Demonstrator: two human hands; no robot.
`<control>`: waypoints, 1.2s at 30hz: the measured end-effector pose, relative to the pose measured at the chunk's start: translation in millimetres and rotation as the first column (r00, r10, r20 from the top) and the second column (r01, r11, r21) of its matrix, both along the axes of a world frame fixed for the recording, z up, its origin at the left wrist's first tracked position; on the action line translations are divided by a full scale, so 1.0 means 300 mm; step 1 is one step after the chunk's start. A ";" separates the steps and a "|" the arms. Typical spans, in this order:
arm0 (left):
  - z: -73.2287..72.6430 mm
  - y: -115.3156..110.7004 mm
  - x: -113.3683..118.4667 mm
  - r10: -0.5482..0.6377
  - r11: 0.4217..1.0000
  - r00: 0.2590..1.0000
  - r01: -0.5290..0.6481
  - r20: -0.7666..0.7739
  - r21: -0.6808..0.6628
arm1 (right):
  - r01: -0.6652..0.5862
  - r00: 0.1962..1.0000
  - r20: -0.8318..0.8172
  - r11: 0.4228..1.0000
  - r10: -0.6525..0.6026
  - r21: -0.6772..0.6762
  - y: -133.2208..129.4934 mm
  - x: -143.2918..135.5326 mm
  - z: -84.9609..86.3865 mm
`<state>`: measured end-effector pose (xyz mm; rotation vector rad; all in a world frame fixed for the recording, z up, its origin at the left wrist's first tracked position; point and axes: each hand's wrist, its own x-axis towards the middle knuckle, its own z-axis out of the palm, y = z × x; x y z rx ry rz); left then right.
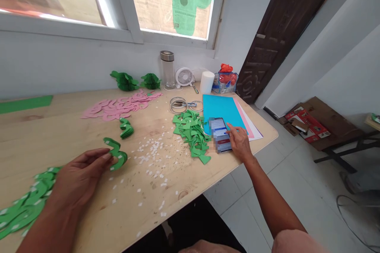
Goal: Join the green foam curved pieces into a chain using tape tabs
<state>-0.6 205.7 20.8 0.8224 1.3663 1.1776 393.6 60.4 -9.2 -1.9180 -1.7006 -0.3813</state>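
Note:
My left hand (86,174) pinches a curved green paper cutout (119,157) with small white squares on it, held over the table. Just beyond it lies a small stack of similar green cutouts (126,128). On the right, my right hand (239,140) rests at a smartphone (221,136), its index finger stretched to the lit screen and the other fingers loosely bent. The phone partly covers a blue paper sheet (221,106). Left of the phone is a heap of green paper scraps (191,130). More green cutouts with white squares (29,201) are piled behind my left forearm.
Pink paper cutouts (121,104), folded green paper shapes (126,82), tape rolls (179,105), a glass bottle (168,71), a small fan (184,77) and a white cylinder (207,83) stand or lie toward the wall. White bits (152,148) litter the wooden table (118,213).

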 end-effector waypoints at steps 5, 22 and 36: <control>-0.019 0.006 -0.015 -0.096 0.993 0.993 0.090 0.074 0.081 | 0.131 0.983 -0.148 0.984 -0.113 0.120 -0.005 -0.002 0.007; -0.041 0.002 -0.051 -0.194 0.975 0.967 0.171 0.165 0.144 | 0.367 0.928 -0.045 0.928 -0.370 -0.066 -0.008 -0.231 -0.082; -0.028 -0.006 -0.051 -0.190 0.974 0.969 0.166 0.160 0.156 | 0.272 0.959 -0.094 0.961 -0.267 0.044 -0.052 -0.091 -0.055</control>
